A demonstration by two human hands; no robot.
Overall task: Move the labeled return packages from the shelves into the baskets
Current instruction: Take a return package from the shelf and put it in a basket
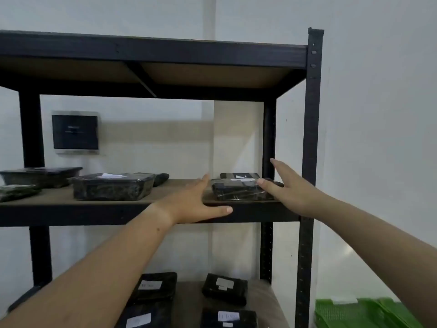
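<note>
- Two bare forearms of ours reach up from the bottom corners toward a black metal shelf unit (309,143)
- Nearest us, on the lower shelf board, we see four black wrapped packages with white labels: one front left (142,319), one front right (228,318), one behind on the left (155,288) and one behind on the right (224,288)
- At the lower right a green basket (354,314) sits beside the unit's post
- Our left hand (191,204) is spread open and holds nothing; its thumb lies along the front edge of the middle shelf (71,213)
- Our right hand (290,189) is open too, fingers splayed, one fingertip touching the top of a small stack of labeled packages (238,188) at the right end of that shelf; it grips nothing
- Between our hands, that stack lies flat on the board
- Farther left on the same shelf we see a larger wrapped package (111,185) with a white label, then more dark packages (40,177) at the left edge
- On the wall behind, we make out a dark panel box (75,132)
</note>
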